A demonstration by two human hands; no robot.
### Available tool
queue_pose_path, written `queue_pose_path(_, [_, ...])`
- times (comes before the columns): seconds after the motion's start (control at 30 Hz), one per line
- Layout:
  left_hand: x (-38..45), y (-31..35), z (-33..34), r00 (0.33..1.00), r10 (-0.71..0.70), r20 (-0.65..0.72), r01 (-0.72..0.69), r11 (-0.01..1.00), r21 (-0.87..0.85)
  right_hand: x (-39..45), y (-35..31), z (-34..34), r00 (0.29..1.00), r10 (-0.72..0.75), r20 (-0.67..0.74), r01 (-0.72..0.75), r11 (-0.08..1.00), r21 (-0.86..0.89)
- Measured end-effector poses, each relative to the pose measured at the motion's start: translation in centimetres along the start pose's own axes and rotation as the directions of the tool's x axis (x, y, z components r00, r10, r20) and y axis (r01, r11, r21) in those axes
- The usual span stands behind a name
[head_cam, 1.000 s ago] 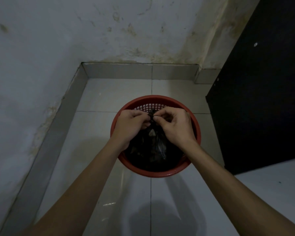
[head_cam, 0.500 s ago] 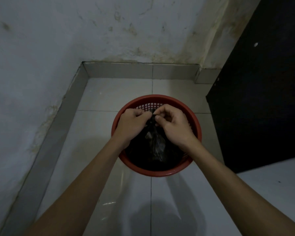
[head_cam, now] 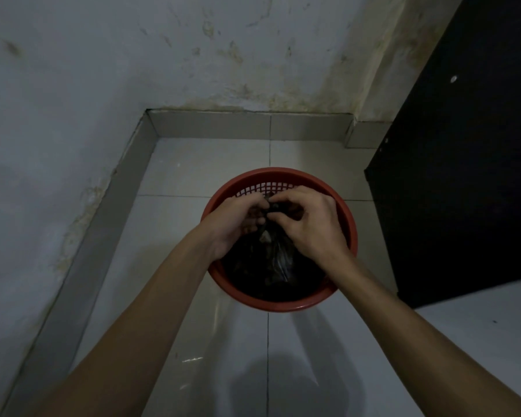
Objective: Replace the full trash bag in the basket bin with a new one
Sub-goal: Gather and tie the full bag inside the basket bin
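Observation:
A round red basket bin (head_cam: 283, 305) with a lattice wall stands on the tiled floor in a room corner. Inside it sits a full black trash bag (head_cam: 271, 266), its top gathered into a bunch near the bin's far side. My left hand (head_cam: 235, 224) and my right hand (head_cam: 310, 224) meet over the bin, and the fingers of both pinch the gathered top of the bag. The bag's neck is partly hidden under my fingers.
A stained white wall (head_cam: 133, 70) with a tiled skirting runs along the left and back. A tall black cabinet (head_cam: 463, 191) stands close to the bin's right side. Pale floor tiles (head_cam: 193, 341) lie in front of the bin.
Both hands stayed on the bag's gathered top and shifted slightly, the fingers working at the bunch. The bin has not moved.

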State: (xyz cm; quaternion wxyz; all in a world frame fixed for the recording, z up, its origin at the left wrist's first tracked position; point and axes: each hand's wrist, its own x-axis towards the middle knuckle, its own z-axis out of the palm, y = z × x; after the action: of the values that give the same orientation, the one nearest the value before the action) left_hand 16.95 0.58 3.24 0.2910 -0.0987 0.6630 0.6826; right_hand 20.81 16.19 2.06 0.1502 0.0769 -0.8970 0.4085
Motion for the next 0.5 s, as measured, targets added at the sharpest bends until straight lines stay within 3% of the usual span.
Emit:
queue_pose_path(0.1, [0.1,0.0,0.2,0.997,0.041,-0.065,-0.042,0.999,-0.022,0.0,0.1,0.0,0.997,0.041,-0.064,-0.037,0.997,0.065])
queue_pose_path(0.23, [0.3,-0.6,0.9,0.974,0.146,-0.171,-0.137,0.988,0.064,0.2,0.3,0.0,0.973,0.225,-0.053,-0.207,0.95,0.234])
queue_pose_path(0.33, [0.5,-1.1,0.9,0.949,0.232,-0.212,-0.193,0.963,0.191,0.4,0.1,-0.3,0.907,0.42,0.025,-0.365,0.756,0.544])
queue_pose_path(0.4, [0.5,-1.0,0.8,0.949,0.254,-0.186,-0.201,0.943,0.265,0.4,-0.1,-0.5,0.875,0.477,0.084,-0.416,0.652,0.634])
queue_pose_path(0.5, [0.4,-0.7,0.9,0.968,0.186,-0.169,-0.134,0.951,0.28,0.2,-0.2,-0.7,0.894,0.441,0.082,-0.409,0.723,0.557])
